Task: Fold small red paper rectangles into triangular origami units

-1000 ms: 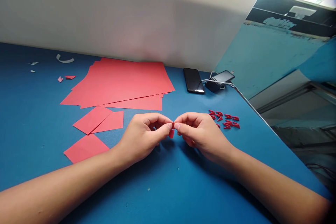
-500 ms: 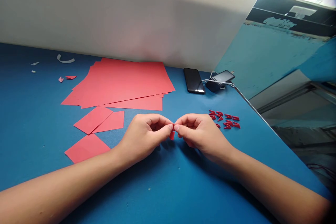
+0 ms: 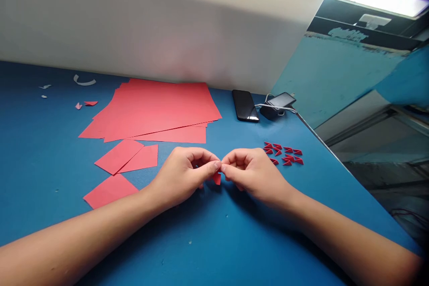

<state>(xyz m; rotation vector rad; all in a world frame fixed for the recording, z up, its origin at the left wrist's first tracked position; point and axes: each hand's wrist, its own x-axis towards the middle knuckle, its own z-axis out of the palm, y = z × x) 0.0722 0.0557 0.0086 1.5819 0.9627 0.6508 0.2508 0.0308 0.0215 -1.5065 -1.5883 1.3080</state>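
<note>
Between my two hands is a small piece of red paper [image 3: 217, 179], mostly covered by the fingers. My left hand [image 3: 187, 172] pinches it between thumb and forefinger, and its lower end sticks out below the thumb. The thumb and forefinger of my right hand [image 3: 253, 172] are pinched together at the paper's top, touching the left fingertips. How the paper is folded there is hidden. Right of my right hand lie several small folded red paper pieces [image 3: 288, 159], grouped in short rows on the blue table [image 3: 208, 250].
A stack of large red sheets [image 3: 157, 107] lies at the back. Smaller red paper rectangles [image 3: 110, 191] are near my left forearm. A black phone [image 3: 246, 105] and a charger with a white cable [image 3: 279, 103] sit at back right. White paper scraps [image 3: 84, 81] lie far left.
The red paper's lower end has swung slightly left and tilts differently between my fingers. Both hands stay pinched together; the whole view has shifted a little.
</note>
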